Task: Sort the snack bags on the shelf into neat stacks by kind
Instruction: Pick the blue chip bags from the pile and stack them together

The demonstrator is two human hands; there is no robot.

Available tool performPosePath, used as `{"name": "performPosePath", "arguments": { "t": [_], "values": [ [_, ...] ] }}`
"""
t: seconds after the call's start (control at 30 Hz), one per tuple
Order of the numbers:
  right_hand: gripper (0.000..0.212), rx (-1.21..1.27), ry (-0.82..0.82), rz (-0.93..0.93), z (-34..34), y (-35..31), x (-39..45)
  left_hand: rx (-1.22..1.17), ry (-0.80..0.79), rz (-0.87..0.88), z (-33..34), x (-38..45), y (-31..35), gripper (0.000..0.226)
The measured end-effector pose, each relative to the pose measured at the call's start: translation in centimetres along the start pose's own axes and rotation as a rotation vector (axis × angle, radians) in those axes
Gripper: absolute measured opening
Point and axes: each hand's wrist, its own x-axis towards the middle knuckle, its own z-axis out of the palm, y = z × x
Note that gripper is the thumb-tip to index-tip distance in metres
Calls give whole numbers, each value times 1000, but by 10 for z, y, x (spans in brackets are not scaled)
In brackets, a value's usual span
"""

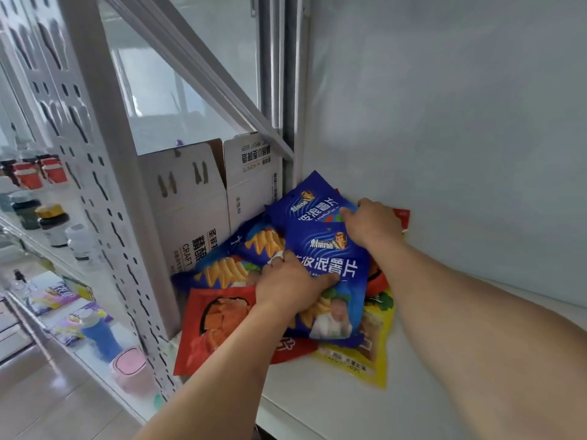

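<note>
Gathering the blue kind first makes sense, since both your hands are already on those bags. Nearest you, at the lower centre of the frame, a yellow snack bag [368, 360] and a red chip bag [216, 328] lie flat on the white shelf [333, 408], pinned under the pile, so leave them for now and avoid dragging them forward.

Your left hand [292, 287] sits on the front blue crisp bag [336, 271], fingers curled over its left edge with the thumb laid across the printed face. Keep that hold light: puffed bags slip and crush easily, I judge, so grip the sealed edge, not the belly.

Further in, your right hand [371, 227] has its fingers curled onto the rear blue crisp bag [309, 204], which leans up toward the shelf's back corner. Whether it is truly pinching the bag or only pressing it, I cannot tell. Draw that bag down onto the front one, edges matched, print facing the same way.

More blue bags [228, 268] showing crisps fan out to the left, half buried; lift these in next. A red bag corner [401, 217] peeks out behind your right wrist.

At the back left stand two white cardboard cartons [197, 211]; square the blue stack beside them, leaving the bare shelf on the right for the red and yellow stacks.
</note>
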Motion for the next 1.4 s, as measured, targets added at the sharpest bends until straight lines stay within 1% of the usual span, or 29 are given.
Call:
{"name": "performPosePath", "arguments": {
  "t": [0.07, 0.1, 0.17, 0.23, 0.3, 0.37, 0.43, 0.5, 0.57, 0.63, 0.73, 0.83, 0.9, 0.97, 1.03, 1.13, 1.23, 1.3, 1.4],
  "values": [
    [63, -5, 26, 38, -2, -3, 3, -19, -12, 10, -2, 5, -1, 110],
    [66, 14, 3, 61, -5, -4, 4, -32, -23, 17, -2, 7, -1, 110],
    [70, 68, -85, 108, -8, -6, 7, -57, -42, 30, -2, 11, -3, 111],
    [70, 189, -183, 152, -9, -5, 10, -94, -49, 39, -4, 16, -4, 113],
    [61, 347, -228, 158, -8, -1, 11, -173, -47, 45, -3, 23, -6, 114],
    [41, 494, -221, 160, -10, 5, 8, -326, -53, 48, -4, 27, -6, 110],
    [28, 683, -205, 199, -9, 13, 4, -507, -66, 46, -5, 31, -7, 97],
    [20, 863, -206, 263, -8, 23, 0, -634, -99, 33, -7, 35, -7, 77],
    [18, 991, -191, 298, -10, 34, -5, -729, -149, 38, -12, 39, -4, 62],
    [19, 1068, -148, 324, -16, 46, -11, -807, -195, 42, -16, 39, 2, 53],
    [20, 1083, -65, 350, -33, 66, -24, -865, -227, 69, -23, 33, 12, 45],
    [25, 1080, 1, 380, -48, 90, -37, -939, -317, 97, -23, 19, 26, 46],
    [23, 1076, 17, 392, -60, 103, -49, -960, -393, 110, -16, 9, 38, 49],
    [19, 1116, 12, 421, -71, 121, -61, -960, -452, 121, -8, -3, 54, 47],
    [23, 1121, 14, 440, -82, 142, -74, -968, -502, 141, 2, -17, 70, 43],
    [24, 1061, 78, 440, -100, 183, -91, -1011, -552, 172, 18, -39, 95, 39],
    [21, 995, 190, 460, -123, 228, -112, -1077, -607, 176, 39, -65, 121, 34],
    [20, 941, 248, 476, -137, 260, -128, -1104, -634, 192, 57, -84, 141, 39],
    [18, 896, 286, 515, -154, 310, -151, -1132, -598, 179, 84, -118, 173, 41]
  ]
}}
